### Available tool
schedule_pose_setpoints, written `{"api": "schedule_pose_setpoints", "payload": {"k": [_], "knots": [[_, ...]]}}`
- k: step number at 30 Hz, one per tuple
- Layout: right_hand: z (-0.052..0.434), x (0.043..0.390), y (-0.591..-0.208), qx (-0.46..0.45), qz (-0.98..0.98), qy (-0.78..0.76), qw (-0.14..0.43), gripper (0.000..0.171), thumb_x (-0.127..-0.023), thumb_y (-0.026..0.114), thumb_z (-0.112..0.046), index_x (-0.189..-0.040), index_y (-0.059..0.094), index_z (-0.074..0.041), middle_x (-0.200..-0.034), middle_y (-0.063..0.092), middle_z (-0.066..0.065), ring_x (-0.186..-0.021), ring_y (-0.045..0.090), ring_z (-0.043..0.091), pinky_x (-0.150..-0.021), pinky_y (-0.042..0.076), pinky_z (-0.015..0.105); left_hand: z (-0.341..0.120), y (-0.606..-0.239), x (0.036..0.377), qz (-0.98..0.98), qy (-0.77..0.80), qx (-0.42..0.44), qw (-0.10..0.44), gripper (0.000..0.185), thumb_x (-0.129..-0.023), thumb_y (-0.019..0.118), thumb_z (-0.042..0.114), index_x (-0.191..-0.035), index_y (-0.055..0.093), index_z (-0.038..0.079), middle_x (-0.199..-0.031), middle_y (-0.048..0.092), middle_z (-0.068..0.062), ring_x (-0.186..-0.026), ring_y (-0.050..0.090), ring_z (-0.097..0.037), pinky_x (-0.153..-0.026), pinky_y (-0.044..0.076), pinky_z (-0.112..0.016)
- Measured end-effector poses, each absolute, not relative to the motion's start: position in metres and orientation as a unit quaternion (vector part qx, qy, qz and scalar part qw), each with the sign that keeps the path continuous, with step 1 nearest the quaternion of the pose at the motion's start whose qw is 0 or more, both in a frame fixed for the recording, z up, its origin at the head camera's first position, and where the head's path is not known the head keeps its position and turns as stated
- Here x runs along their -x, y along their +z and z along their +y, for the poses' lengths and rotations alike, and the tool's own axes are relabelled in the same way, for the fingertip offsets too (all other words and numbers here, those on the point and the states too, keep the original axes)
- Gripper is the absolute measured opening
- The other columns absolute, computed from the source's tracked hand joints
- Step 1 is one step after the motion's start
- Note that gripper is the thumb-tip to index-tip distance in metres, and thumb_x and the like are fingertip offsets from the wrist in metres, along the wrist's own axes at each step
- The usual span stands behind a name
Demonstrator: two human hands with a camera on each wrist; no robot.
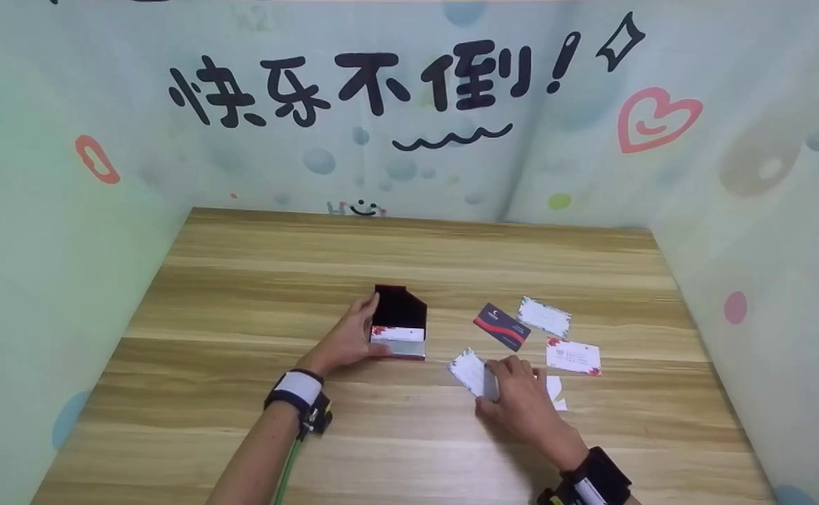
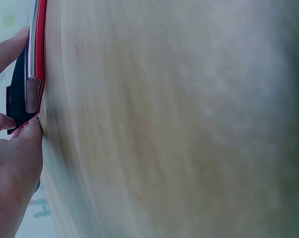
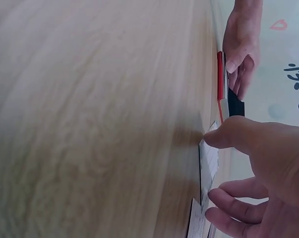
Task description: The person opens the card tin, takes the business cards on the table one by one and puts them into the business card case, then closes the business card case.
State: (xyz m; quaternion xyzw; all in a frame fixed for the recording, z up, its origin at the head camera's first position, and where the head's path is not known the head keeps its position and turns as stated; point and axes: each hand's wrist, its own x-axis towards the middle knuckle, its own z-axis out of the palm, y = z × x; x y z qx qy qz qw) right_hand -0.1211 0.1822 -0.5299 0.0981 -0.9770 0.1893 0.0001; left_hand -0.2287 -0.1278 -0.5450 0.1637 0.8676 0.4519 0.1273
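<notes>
An unfolded card case (image 1: 401, 312) lies on the table, red outside with a black-lined lid and a silvery tray holding a red-patterned white card (image 1: 397, 333). My left hand (image 1: 346, 340) grips its left side, the thumb on the front tray and the fingers behind, by the lid. In the left wrist view the red edge of the case (image 2: 39, 44) shows beside the fingers. My right hand (image 1: 522, 396) pinches a white business card (image 1: 471, 372) with patterned corners, thumb at its near edge and fingertips across from it. Part of that card is hidden under the hand.
Right of the case lie a dark business card (image 1: 502, 327) with a red stripe, a white leaf-edged card (image 1: 545, 317) and a white card with red flowers (image 1: 573, 356). Another white card (image 1: 555, 393) is partly covered by my right hand. Printed cloth walls (image 1: 381, 161) surround the wooden table (image 1: 276, 259).
</notes>
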Motion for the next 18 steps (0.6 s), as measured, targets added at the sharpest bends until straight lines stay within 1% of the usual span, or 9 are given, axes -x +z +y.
{"api": "schedule_pose_setpoints", "payload": {"k": [3,6,9,13,16,18], "knots": [[0.1812,0.1228,-0.5283,-0.087,-0.977,0.196,-0.017,0.064,-0.074,0.085,-0.028,-0.128,0.063,-0.001,-0.119,0.062,0.017,-0.11,0.056,0.034,-0.093,0.04,0.051,-0.127,-0.5446,0.229,0.867,0.453,-0.164,0.128,0.115,-0.074,0.089,0.029,-0.158,0.015,0.001,-0.162,0.017,-0.03,-0.15,0.022,-0.045,-0.126,0.021,-0.05],[0.1795,0.123,-0.5285,-0.089,-0.975,0.201,-0.015,0.065,-0.072,0.087,-0.025,-0.128,0.063,-0.001,-0.118,0.062,0.018,-0.107,0.057,0.033,-0.091,0.044,0.05,-0.1281,-0.5461,0.229,0.868,0.451,-0.167,0.126,0.116,-0.074,0.088,0.031,-0.158,0.015,0.0,-0.161,0.018,-0.03,-0.15,0.023,-0.046,-0.125,0.021,-0.051],[0.1794,0.122,-0.5292,-0.105,-0.973,0.205,0.016,0.066,-0.069,0.088,-0.02,-0.126,0.063,0.002,-0.114,0.062,0.019,-0.099,0.059,0.031,-0.088,0.05,0.048,-0.1282,-0.546,0.2297,0.87,0.445,-0.173,0.124,0.116,-0.074,0.088,0.032,-0.158,0.015,0.0,-0.161,0.019,-0.03,-0.15,0.024,-0.046,-0.125,0.022,-0.051],[0.1787,0.121,-0.5309,-0.136,-0.969,0.192,0.073,0.065,-0.066,0.087,-0.012,-0.122,0.062,0.007,-0.107,0.062,0.021,-0.086,0.061,0.03,-0.075,0.055,0.045,-0.1289,-0.5455,0.2295,0.873,0.437,-0.177,0.123,0.116,-0.075,0.088,0.034,-0.158,0.015,0.0,-0.161,0.02,-0.029,-0.149,0.025,-0.045,-0.125,0.024,-0.051],[0.1779,0.1202,-0.5319,-0.154,-0.967,0.176,0.1,0.063,-0.066,0.085,-0.01,-0.121,0.061,0.008,-0.103,0.062,0.02,-0.082,0.061,0.029,-0.069,0.056,0.043,-0.1291,-0.5449,0.229,0.874,0.436,-0.178,0.124,0.116,-0.075,0.087,0.034,-0.158,0.014,0.0,-0.161,0.02,-0.029,-0.149,0.025,-0.045,-0.124,0.025,-0.05],[0.1777,0.1195,-0.5328,-0.163,-0.966,0.166,0.111,0.061,-0.067,0.083,-0.009,-0.121,0.061,0.008,-0.101,0.061,0.019,-0.081,0.062,0.029,-0.068,0.057,0.042,-0.1289,-0.5451,0.2289,0.874,0.434,-0.178,0.125,0.116,-0.075,0.087,0.035,-0.159,0.014,0.0,-0.161,0.019,-0.029,-0.149,0.026,-0.045,-0.124,0.025,-0.05]]}}
